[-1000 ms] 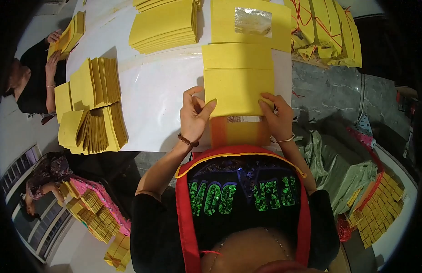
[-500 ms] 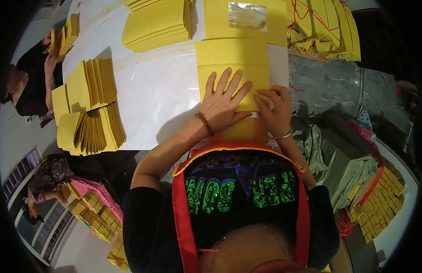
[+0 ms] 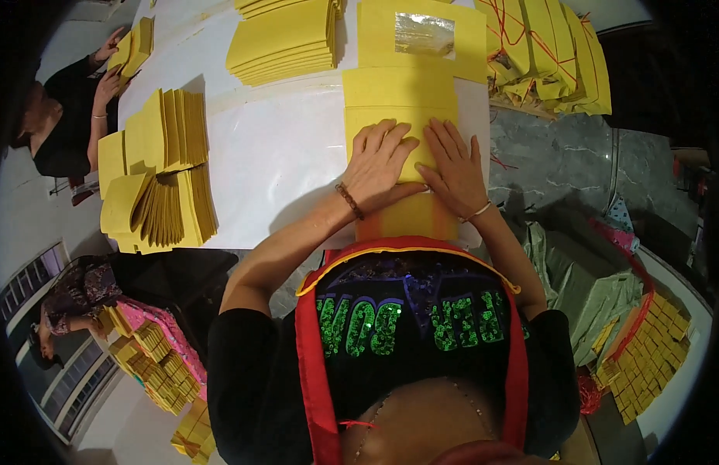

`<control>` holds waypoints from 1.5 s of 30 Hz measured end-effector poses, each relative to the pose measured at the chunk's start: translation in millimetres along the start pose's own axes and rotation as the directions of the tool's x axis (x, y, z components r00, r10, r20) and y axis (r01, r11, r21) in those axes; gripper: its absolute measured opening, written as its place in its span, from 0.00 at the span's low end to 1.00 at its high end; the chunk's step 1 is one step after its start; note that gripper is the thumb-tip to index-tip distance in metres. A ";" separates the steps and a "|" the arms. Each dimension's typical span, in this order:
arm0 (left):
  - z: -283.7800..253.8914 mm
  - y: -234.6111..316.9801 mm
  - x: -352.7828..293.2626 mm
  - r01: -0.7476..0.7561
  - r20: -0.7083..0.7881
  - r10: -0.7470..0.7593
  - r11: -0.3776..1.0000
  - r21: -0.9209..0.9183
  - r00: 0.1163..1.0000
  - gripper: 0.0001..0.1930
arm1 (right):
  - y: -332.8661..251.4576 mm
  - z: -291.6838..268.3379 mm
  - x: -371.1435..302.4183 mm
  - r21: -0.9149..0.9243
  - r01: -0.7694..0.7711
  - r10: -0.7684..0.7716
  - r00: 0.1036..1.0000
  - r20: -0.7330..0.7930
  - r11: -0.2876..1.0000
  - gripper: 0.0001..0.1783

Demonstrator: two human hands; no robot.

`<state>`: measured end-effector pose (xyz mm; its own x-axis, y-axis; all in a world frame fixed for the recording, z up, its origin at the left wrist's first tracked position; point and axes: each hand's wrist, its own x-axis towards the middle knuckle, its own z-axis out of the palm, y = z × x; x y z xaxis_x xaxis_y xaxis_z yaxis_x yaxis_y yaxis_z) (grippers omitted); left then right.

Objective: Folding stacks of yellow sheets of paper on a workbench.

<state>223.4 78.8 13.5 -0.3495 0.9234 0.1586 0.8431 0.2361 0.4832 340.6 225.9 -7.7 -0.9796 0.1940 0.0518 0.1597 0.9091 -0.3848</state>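
Yellow paper flat beneath fingers

Glossy white tabletop offers passage left of the left hand; folded yellow paper stacks bound it left and far.

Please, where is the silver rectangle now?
In the head view, the silver rectangle is near the top edge, right of centre, on a yellow sheet beyond the left hand and right hand.
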 end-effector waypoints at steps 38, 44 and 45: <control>-28.8 -146.6 -84.1 0.127 -0.185 -0.046 0.880 0.458 0.982 0.35 | 13.3 7.3 -36.1 0.620 -0.019 0.005 1.000 0.024 0.784 0.32; -47.9 -149.7 -72.6 0.084 -0.121 -0.033 0.890 0.447 0.992 0.35 | 8.9 8.1 -34.2 0.676 -0.075 0.063 0.997 0.043 0.733 0.33; -48.9 -150.6 -70.2 0.101 -0.140 -0.043 0.894 0.437 0.989 0.35 | 9.0 7.6 -33.2 0.688 -0.076 0.064 0.997 0.043 0.721 0.33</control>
<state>101.0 -36.4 -28.3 -0.4393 0.8608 0.2569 0.8969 0.4363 0.0718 373.6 224.8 -19.9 -0.9717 0.2360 -0.0125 0.1059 0.3874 -0.9158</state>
